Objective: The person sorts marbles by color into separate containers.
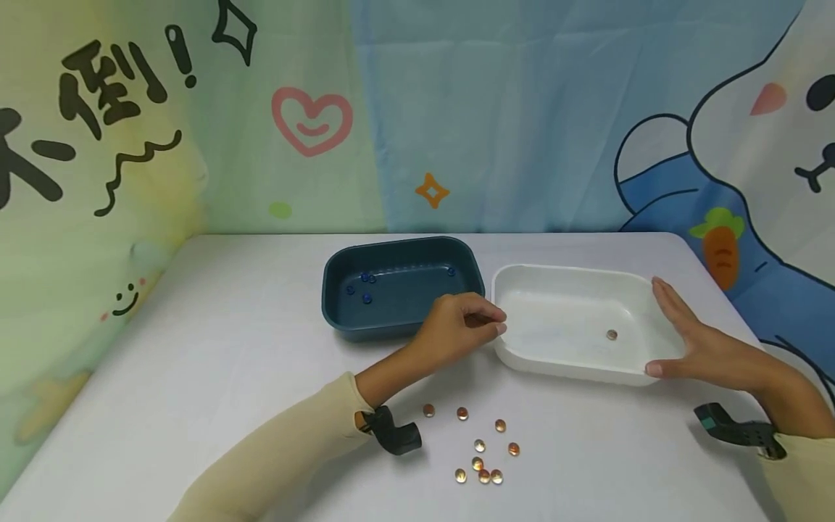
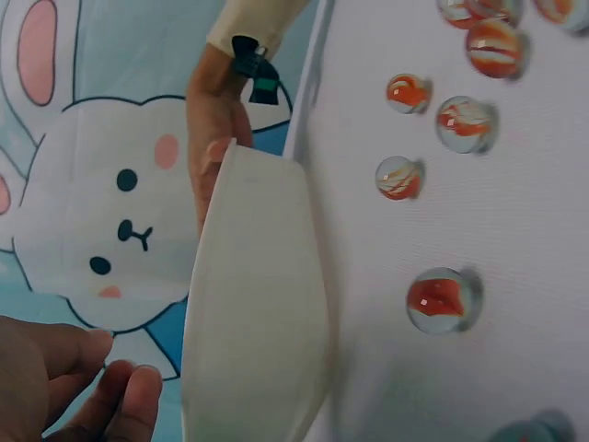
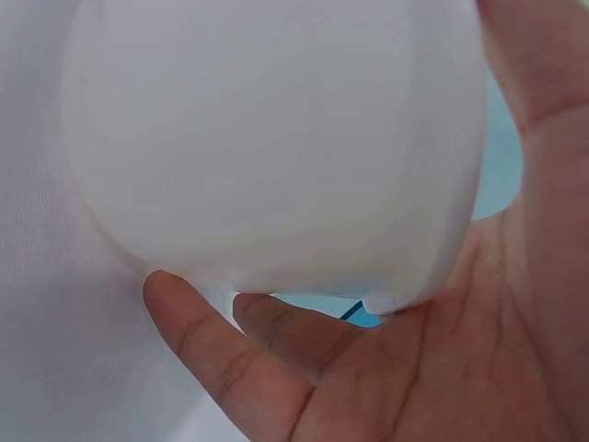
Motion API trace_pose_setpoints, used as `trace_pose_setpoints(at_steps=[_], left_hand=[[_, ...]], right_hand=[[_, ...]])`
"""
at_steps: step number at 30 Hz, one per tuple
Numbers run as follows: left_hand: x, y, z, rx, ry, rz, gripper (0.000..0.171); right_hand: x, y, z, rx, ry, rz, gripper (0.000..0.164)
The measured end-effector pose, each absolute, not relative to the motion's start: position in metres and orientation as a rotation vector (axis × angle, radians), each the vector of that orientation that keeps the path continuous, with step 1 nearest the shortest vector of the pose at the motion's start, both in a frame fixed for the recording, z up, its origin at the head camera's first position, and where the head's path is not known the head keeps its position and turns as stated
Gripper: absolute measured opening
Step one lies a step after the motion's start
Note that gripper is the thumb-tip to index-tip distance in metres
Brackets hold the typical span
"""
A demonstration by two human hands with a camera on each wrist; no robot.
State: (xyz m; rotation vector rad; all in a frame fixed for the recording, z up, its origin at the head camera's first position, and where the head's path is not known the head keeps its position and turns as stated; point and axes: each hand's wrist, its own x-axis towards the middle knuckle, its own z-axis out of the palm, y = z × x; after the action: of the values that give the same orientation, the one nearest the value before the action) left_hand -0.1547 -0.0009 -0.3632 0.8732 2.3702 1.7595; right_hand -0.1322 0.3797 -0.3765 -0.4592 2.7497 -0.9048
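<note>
Head view | left hand (image 1: 459,320): narrow, nothing visibly held | right hand (image 1: 711,350): white tray (image 1: 554,315) held | 1 marble (image 1: 612,335) could be spilled by tilting

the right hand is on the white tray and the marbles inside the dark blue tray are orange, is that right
Not quite: the head view shows that the marbles inside the dark blue tray are blue, not orange. The right hand is on the white tray, as you say.
</note>
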Motion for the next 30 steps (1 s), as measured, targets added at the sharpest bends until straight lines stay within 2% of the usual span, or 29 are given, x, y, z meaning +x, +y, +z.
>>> trace_pose_setpoints(at_steps=[12,30], left_hand=[[-0.13,-0.022,-0.367,0.816,2.346,1.688,0.01],[-0.098,-0.06,-0.388,0.946,2.385,1.498,0.013]], right_hand=[[-0.133,0.382,-0.377,-0.462,2.744,-0.907,0.126],[-0.131,0.38,-0.377,-0.432,2.761,-0.885,0.127]])
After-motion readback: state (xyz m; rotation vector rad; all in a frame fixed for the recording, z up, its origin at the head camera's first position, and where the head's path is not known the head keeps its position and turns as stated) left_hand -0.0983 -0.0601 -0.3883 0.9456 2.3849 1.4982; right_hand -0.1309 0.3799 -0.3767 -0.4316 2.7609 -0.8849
